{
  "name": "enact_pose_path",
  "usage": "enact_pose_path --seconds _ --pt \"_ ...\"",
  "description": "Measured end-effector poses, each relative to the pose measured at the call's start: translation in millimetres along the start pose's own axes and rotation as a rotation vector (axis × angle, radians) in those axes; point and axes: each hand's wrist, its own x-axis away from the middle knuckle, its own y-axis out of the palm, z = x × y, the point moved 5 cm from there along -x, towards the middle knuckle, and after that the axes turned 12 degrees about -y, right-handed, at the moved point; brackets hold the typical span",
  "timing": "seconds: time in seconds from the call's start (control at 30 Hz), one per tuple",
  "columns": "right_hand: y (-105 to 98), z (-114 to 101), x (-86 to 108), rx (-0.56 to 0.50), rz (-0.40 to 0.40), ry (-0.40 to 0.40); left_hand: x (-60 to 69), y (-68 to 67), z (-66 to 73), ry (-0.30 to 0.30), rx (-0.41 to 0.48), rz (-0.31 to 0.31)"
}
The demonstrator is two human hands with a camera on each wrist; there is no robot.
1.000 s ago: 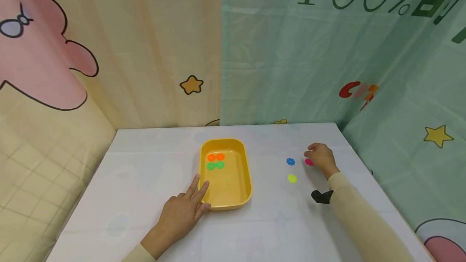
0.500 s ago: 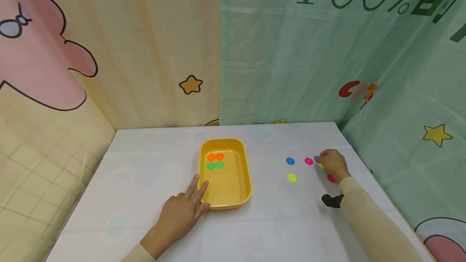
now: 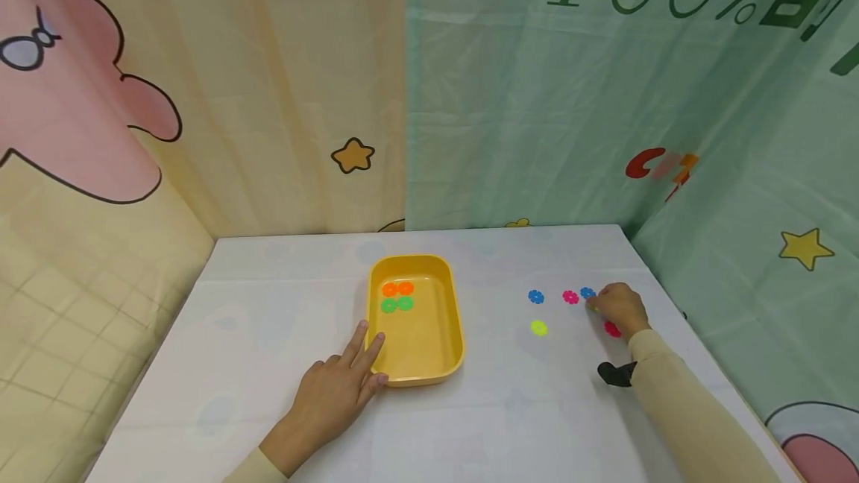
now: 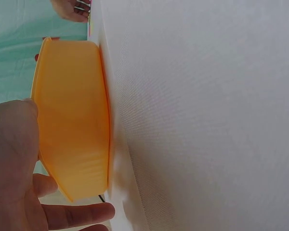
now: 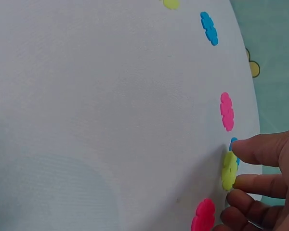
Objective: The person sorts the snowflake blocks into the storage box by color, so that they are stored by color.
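My left hand (image 3: 338, 397) rests on the left rim of a yellow tray (image 3: 429, 349), fingers spread; the left wrist view shows it at the wall. Inside the tray lie two orange discs (image 3: 398, 289) and two green discs (image 3: 397, 305), all flower-shaped. At the right, my right hand (image 3: 620, 308) pinches a yellow flower disc (image 5: 229, 171) at its edges between thumb and index finger, its other fingers curled. Just behind it is a blue flower disc (image 3: 587, 293), partly hidden by the thumb in the right wrist view. A pinkish-red disc (image 3: 612, 329) lies below the hand.
Left of the right hand, a pink flower disc (image 3: 570, 297), another blue disc (image 3: 535, 297) and another yellow disc (image 3: 539, 328) lie on the white table (image 3: 470, 431). Printed curtains (image 3: 523, 110) stand behind the table and along its sides.
My right hand has moved right, away from the pink disc to the yellow disc, uncovering the pink, blue and pinkish-red discs. My left hand and the tray have stayed put.
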Motion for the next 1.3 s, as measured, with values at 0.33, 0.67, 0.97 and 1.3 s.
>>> enact_pose_path --seconds 0.33,0.67,0.97,1.3 --pt "3.8 0.4 0.8 0.045 -0.033 -0.002 -0.3 0.5 0.0 0.008 -0.009 0.009" --pt "7.5 0.5 -2.3 0.053 -0.035 -0.05 0.0 -0.3 -0.1 0.009 -0.005 0.012" --pt "8.2 -10.6 -2.2 0.01 -0.035 -0.072 0.5 0.1 -0.2 0.009 0.002 0.01" --pt "15.8 -25.5 -5.0 -0.22 -0.081 0.01 0.7 0.5 -0.1 0.01 0.005 0.013"
